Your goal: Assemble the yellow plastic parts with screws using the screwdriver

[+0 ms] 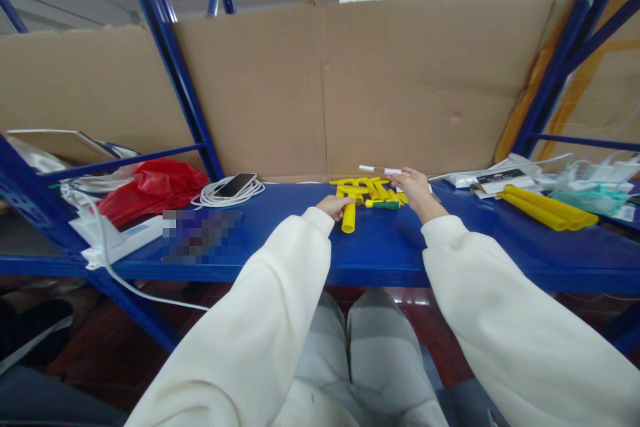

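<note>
My left hand [334, 205] is closed on a yellow plastic T-shaped piece with a tubular handle [349, 220] pointing toward me. Pinched in my right hand [414, 191] is a slim white stick [373, 169] with a brownish part near the fingers; its exact kind is too small to tell. It is held level above the shelf and points left. Between my hands lies a screwdriver [384, 205] with a green and yellow handle. Behind it several loose yellow plastic parts [357, 181] are heaped, partly overlapping.
The blue shelf [290, 240] is backed by cardboard [400, 80]. At left are a phone [237, 185] on a coiled white cable [204, 200], a red plastic bag [155, 190] and a white power strip [130, 243]. At right lie yellow tubes [545, 208] beside clear bags [595, 190].
</note>
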Demonstrator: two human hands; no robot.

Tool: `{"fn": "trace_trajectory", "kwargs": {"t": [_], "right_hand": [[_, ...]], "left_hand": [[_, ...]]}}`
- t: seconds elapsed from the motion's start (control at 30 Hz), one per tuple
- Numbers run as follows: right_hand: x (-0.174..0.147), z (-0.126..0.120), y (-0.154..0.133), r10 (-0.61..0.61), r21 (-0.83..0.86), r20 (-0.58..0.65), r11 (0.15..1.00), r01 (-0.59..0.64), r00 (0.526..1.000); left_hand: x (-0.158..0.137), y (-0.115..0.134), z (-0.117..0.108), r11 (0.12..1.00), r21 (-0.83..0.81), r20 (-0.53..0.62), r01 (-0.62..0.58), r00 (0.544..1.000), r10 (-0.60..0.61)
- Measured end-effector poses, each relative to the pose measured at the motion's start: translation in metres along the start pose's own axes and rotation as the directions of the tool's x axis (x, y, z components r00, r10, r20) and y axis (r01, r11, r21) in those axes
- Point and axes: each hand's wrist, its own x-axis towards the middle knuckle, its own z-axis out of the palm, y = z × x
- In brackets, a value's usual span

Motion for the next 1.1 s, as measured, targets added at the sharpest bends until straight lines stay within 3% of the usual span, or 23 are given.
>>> {"fn": "trace_trajectory", "kwargs": {"t": [0.17, 0.3, 0.43, 0.67, 0.77, 0.9, 1.1], "right_hand": [[-0.003, 0.001, -0.005, -0.008, 0.081, 0.020, 0.997, 0.006, 1.000], [-0.009, 0.003, -0.008, -0.001, 0.090, 0.076, 0.996, -0.006, 0.997], [-0.014, 0.004, -0.010, 0.019, 0.086, 0.148, 0.996, -0.032, 0.989], [-0.023, 0.006, -0.011, 0.099, 0.046, 0.323, 0.992, -0.121, 0.941], [-0.026, 0.005, -0.010, 0.131, 0.012, 0.405, 0.989, -0.148, 0.905], [-0.027, 0.005, -0.010, 0.158, -0.004, 0.480, 0.984, -0.178, 0.863], [-0.028, 0.005, -0.006, 0.169, 0.003, 0.591, 0.977, -0.211, 0.789]], "left_hand": [[-0.001, 0.006, -0.007, 0.910, -0.395, -0.112, -0.125, 0.990, 0.088], [0.001, 0.008, -0.017, 0.786, -0.590, -0.301, -0.185, 0.954, -0.001], [0.004, 0.007, -0.025, 0.712, -0.663, -0.408, -0.231, 0.909, -0.085], [0.006, 0.007, -0.027, 0.707, -0.667, -0.499, -0.236, 0.845, -0.189], [0.007, 0.006, -0.027, 0.729, -0.647, -0.504, -0.225, 0.843, -0.187], [0.009, 0.003, -0.028, 0.758, -0.617, -0.455, -0.210, 0.882, -0.126], [0.010, 0.002, -0.021, 0.805, -0.583, -0.220, -0.113, 0.975, -0.023]]}}
